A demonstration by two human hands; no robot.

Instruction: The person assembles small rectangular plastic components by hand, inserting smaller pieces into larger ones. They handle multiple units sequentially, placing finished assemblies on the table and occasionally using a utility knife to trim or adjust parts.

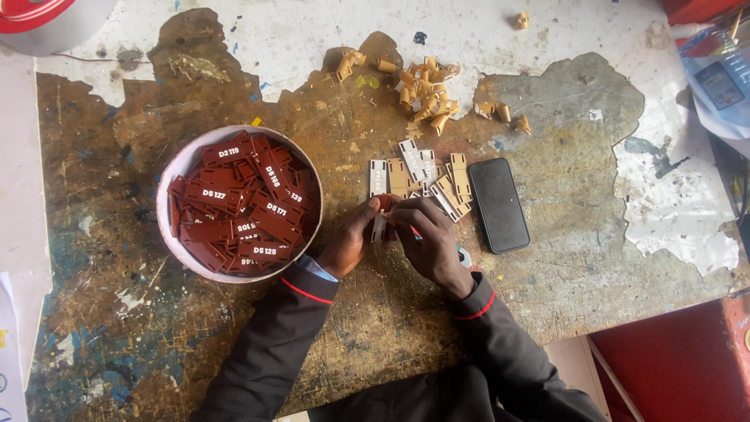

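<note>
My left hand [349, 238] and my right hand [430, 238] meet over the worn wooden table [375, 328]. Together they pinch a small flat tag [379, 227] with a pale backing and a red-brown face; the fingers hide most of it. Just beyond the hands lies a loose pile of pale rectangular tags [422, 178]. To the left of my left hand stands a round white bowl [178, 168] heaped with several red-brown tags carrying white lettering.
A black phone [498, 205] lies face down right of the pale tags. Curled tan peelings [426, 90] are scattered at the far side. A red and white object [47, 19] sits at the top left corner. The table's near edge drops off at lower right.
</note>
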